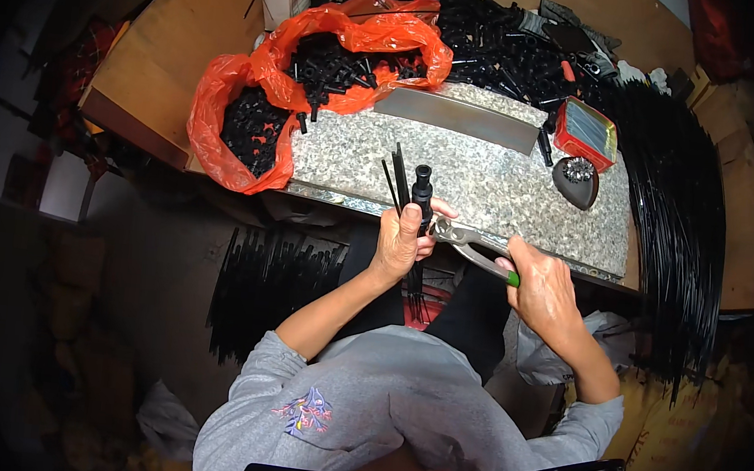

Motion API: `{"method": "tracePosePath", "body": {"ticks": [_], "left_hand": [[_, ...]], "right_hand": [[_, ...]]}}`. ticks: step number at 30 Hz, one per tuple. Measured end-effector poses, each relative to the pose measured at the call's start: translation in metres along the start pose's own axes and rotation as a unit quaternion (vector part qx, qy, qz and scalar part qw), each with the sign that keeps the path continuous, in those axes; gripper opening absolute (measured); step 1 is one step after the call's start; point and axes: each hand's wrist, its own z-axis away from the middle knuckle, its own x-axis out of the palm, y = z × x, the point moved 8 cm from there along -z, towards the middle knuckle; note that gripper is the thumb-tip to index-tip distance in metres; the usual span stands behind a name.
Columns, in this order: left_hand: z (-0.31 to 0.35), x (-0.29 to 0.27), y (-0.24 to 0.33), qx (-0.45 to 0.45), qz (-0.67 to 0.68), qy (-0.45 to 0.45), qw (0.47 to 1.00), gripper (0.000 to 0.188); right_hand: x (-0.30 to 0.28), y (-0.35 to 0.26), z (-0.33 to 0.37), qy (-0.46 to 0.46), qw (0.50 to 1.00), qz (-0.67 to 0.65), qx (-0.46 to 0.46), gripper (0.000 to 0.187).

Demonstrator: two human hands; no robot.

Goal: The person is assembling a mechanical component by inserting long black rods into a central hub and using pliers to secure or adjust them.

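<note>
My left hand (399, 245) is closed around an upright black plastic fitting (423, 185) with a ringed, stepped top. Several thin black rods (398, 172) stick up beside the fitting, and their lower ends hang below the same hand. Gripped in my right hand (543, 286) is a pair of metal pliers (457, 233), one handle ending in green. The jaws reach the side of the fitting at my left fingers; what they bite on is too small to tell. Both hands are just off the near edge of a speckled stone slab (357, 156).
On the slab lies a grey metal strip (461, 118). Orange bags (283, 176) of black parts stand left, a pile of fittings (494, 56) behind. Right are a red tin (586, 133), a dark holder with small metal pieces (575, 184) and long black rods (678, 219).
</note>
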Motion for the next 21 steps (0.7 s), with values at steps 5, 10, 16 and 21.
{"method": "tracePosePath", "body": {"ticks": [5, 10, 16, 21], "left_hand": [[0.003, 0.003, 0.001, 0.003, -0.013, 0.008, 1.0, 0.074], [0.001, 0.006, 0.001, 0.006, -0.011, 0.001, 1.0, 0.073], [0.0, 0.004, -0.003, 0.01, 0.014, 0.009, 1.0, 0.065], [0.0, 0.006, 0.002, 0.006, -0.005, 0.012, 1.0, 0.074]], "right_hand": [[-0.009, -0.003, -0.001, 0.022, 0.999, 0.025, -0.035, 0.017], [-0.021, -0.007, -0.005, 0.002, 0.993, 0.107, -0.05, 0.022], [-0.03, -0.014, -0.007, -0.003, 0.985, 0.16, -0.065, 0.031], [-0.033, -0.02, -0.012, 0.0, 0.984, 0.16, -0.083, 0.027]]}}
